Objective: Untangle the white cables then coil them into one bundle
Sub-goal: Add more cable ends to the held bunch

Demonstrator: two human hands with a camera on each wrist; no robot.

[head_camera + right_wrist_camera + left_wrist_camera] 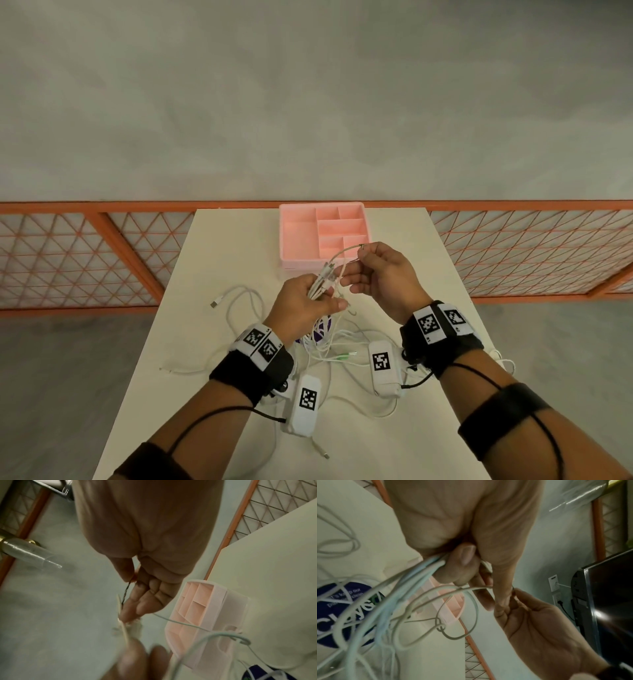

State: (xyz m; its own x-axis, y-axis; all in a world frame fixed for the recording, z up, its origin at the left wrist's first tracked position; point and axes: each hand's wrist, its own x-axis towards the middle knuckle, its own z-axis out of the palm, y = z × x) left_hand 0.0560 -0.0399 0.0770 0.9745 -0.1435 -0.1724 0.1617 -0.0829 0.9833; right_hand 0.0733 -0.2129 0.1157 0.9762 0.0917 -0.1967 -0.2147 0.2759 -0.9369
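Observation:
My left hand grips a bunch of white cables just below their plug ends, held above the table; in the left wrist view the left hand has its fingers curled round the strands. The rest of the cables hang into a tangle on the table. My right hand is just right of the bunch. In the right wrist view the right hand pinches a thin dark twist tie between thumb and forefinger, close to the plug ends. One cable loop arcs from the bunch to that pinch.
A pink compartment tray stands at the table's far edge, right behind the hands. A separate white cable lies loose at the left. A purple round sticker lies under the tangle. An orange mesh fence runs behind the table.

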